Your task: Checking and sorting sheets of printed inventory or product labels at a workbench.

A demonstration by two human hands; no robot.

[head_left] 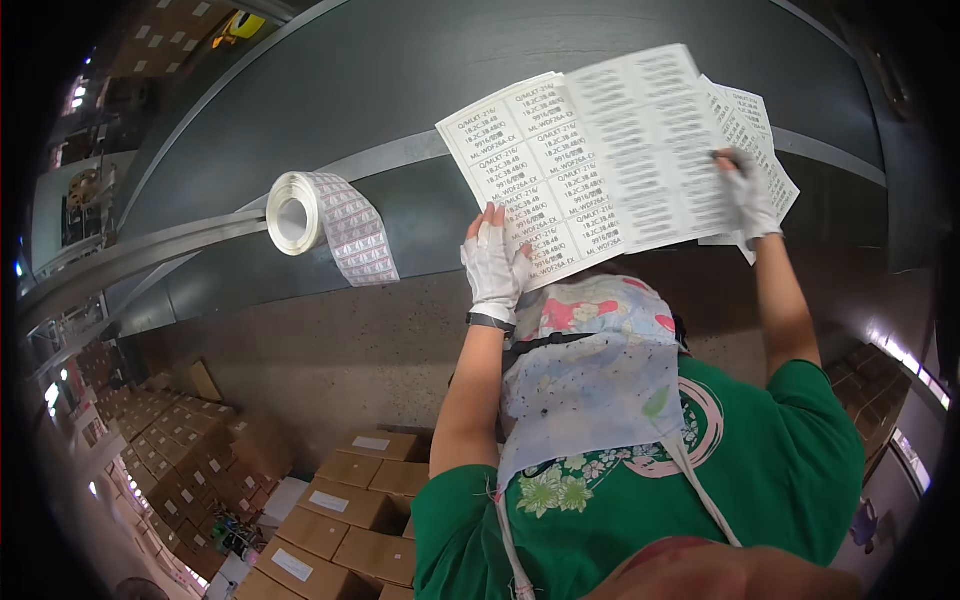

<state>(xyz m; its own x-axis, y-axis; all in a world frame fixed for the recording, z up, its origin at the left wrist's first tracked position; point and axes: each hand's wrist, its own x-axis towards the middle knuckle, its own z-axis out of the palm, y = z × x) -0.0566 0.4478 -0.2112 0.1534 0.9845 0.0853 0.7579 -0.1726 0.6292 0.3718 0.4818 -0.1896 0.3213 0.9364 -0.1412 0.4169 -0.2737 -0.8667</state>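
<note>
White sheets of printed labels lie fanned out in front of me, over the edge of a dark grey work surface. My left hand, in a white fingerless glove, rests at the lower left corner of the sheets, thumb and fingers apart on the paper. A motion-blurred label sheet overlaps the others. Its right edge is at the curled fingers of my right hand, which wears a similar glove and is itself blurred. More label sheets stick out behind that hand.
A roll of pinkish printed stickers stands to the left, its loose strip hanging down. A metal rail runs beside it. Stacked cardboard boxes fill the floor at the lower left, and a yellow object is at the upper left.
</note>
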